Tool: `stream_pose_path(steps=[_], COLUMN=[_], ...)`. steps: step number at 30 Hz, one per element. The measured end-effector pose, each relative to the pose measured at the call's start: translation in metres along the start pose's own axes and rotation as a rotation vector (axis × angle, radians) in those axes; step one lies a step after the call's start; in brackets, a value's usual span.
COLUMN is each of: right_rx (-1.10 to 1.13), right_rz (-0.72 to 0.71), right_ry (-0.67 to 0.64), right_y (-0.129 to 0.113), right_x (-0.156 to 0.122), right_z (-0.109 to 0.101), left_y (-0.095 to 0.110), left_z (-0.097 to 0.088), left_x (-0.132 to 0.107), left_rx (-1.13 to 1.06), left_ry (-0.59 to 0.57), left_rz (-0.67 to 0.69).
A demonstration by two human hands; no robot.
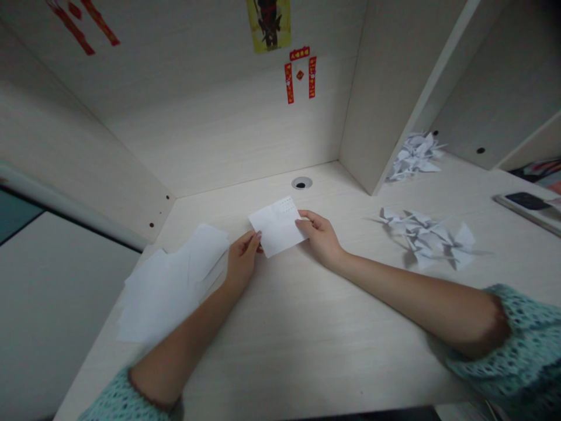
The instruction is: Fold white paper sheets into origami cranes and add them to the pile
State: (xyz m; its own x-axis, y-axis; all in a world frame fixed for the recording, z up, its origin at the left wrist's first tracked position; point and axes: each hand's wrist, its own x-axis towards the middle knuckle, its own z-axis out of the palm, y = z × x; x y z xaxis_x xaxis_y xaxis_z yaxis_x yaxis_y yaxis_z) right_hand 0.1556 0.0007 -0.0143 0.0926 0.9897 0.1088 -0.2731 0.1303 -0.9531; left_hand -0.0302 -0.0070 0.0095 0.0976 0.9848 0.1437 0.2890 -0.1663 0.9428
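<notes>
A small white sheet of paper (277,229) is held up between my two hands, tilted, with faint marks near its upper right corner. My left hand (243,257) pinches its lower left edge between thumb and fingers. On the opposite edge, my right hand (322,237) grips the sheet with the thumb on top and fingers behind. A spread pile of white paper sheets (162,286) lies on the desk beside my left forearm. Several folded white paper cranes (427,234) sit in a cluster to the right of my right hand.
More folded paper pieces (416,155) are heaped behind the upright divider (385,88). A phone (527,201) rests on a flat pale object at the far right. A round cable hole (302,183) is set in the desk (280,339) near the back panel, which carries red stickers (300,54).
</notes>
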Motion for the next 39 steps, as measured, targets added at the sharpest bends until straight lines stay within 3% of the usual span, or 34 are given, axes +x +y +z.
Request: stream_pose_path(steps=[5,9,16,22,26,33,39], right_rx=[0.053,0.044,0.125,-0.004,0.013,0.040,0.107], right_rz=[-0.051,-0.112,0.030,-0.094,-0.044,0.002,-0.018], right_ry=[-0.078,-0.044,-0.093,-0.101,-0.078,0.128,0.119], right_y=[-0.004,-0.005,-0.002,-0.005,-0.007,-0.005,-0.006], right_x=[-0.004,-0.004,0.001,-0.002,-0.003,-0.001,-0.002], right_z=[0.002,0.004,0.000,0.004,0.007,0.005,0.005], left_y=[-0.003,-0.008,-0.013,-0.008,-0.007,0.005,0.003], left_z=[0.000,0.000,-0.002,-0.006,-0.007,-0.001,-0.001], left_x=[0.002,0.004,0.007,0.012,0.012,-0.001,-0.002], left_rx=[-0.094,-0.199,-0.291,-0.399,-0.362,-0.126,-0.073], left_ry=[0.063,0.088,0.074,0.028,-0.005,-0.178,-0.214], left_rz=[-0.034,-0.060,-0.099,-0.215,-0.201,-0.100,-0.080])
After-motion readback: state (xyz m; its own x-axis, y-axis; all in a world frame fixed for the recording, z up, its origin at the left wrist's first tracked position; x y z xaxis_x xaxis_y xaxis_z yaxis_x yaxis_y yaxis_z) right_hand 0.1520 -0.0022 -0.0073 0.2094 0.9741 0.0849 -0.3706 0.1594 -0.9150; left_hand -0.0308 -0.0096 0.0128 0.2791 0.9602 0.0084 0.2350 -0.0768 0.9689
